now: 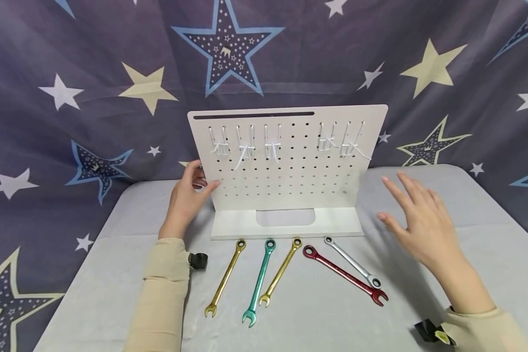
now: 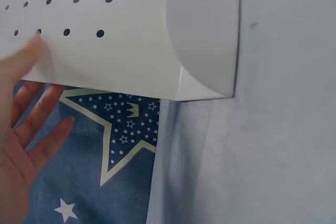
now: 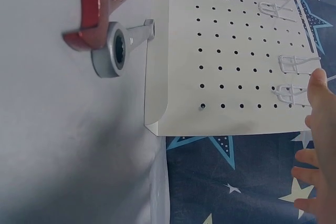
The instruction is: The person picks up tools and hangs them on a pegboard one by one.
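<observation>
Left hand pinches the pegboard by its edge; right hand spread, empty. I'd guess stiff, light; hold side edges.

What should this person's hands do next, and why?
Perhaps the right hand should reach for the silver wrench: that hand is open and empty, the wrench lies nearby, and the hooks hold no wrench, while the left hand grips the board by its edge.

Wrenches before pegboard, hooks on its face, curtain behind
</observation>
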`<state>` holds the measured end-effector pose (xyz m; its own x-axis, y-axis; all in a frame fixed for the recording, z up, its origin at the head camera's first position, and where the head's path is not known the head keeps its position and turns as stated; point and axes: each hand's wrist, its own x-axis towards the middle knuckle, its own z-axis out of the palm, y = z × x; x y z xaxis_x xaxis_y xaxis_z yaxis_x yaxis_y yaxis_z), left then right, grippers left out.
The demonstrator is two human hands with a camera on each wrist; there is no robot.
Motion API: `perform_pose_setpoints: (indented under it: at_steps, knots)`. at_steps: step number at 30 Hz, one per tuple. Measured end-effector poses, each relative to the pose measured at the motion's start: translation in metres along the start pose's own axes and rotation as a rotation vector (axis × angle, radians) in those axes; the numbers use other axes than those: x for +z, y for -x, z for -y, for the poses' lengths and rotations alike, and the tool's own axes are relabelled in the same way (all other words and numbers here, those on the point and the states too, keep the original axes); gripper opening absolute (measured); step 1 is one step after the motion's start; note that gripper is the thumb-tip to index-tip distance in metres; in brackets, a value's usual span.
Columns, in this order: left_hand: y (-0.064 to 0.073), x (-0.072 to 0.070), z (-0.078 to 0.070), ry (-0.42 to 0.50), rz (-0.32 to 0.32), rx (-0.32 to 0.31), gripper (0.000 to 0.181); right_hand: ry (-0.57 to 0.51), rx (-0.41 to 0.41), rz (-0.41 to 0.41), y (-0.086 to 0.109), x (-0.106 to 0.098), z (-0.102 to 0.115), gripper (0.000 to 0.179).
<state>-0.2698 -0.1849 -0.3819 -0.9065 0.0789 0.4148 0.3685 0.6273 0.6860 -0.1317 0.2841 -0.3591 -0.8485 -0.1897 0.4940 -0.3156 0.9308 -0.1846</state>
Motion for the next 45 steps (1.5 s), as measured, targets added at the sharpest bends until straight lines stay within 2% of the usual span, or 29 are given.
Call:
perform_pose_setpoints:
  at_steps: [5, 14, 19, 25, 33, 39, 45]
  knots:
    - [0.001, 0.0, 0.002, -0.017, -0.016, -0.008, 0.058, -0.021, -0.044, -0.045, 0.001, 0.002, -0.001, 0.064]
    - [0.0, 0.001, 0.002, -0.055, -0.012, 0.029, 0.056, -0.069, -0.13, -0.121, 0.0, 0.006, 0.0, 0.06]
    - [-0.001, -0.001, 0.002, -0.08, -0.01, 0.031, 0.053, -0.104, -0.175, -0.13, -0.001, 0.008, 0.0, 0.062]
    - [-0.001, -0.001, 0.001, -0.083, 0.008, 0.011, 0.048, -0.141, -0.184, -0.092, 0.001, 0.01, 0.001, 0.057]
    - [-0.003, 0.002, -0.001, 0.066, 0.044, -0.021, 0.046, -0.194, -0.136, -0.036, 0.003, 0.012, 0.005, 0.063]
    - [-0.003, 0.003, -0.002, 0.07, 0.036, -0.026, 0.044, -0.26, -0.144, 0.003, 0.002, 0.012, 0.006, 0.059]
    - [-0.002, 0.003, -0.002, 0.062, 0.041, -0.034, 0.043, -0.342, -0.111, 0.114, 0.004, 0.015, 0.007, 0.051]
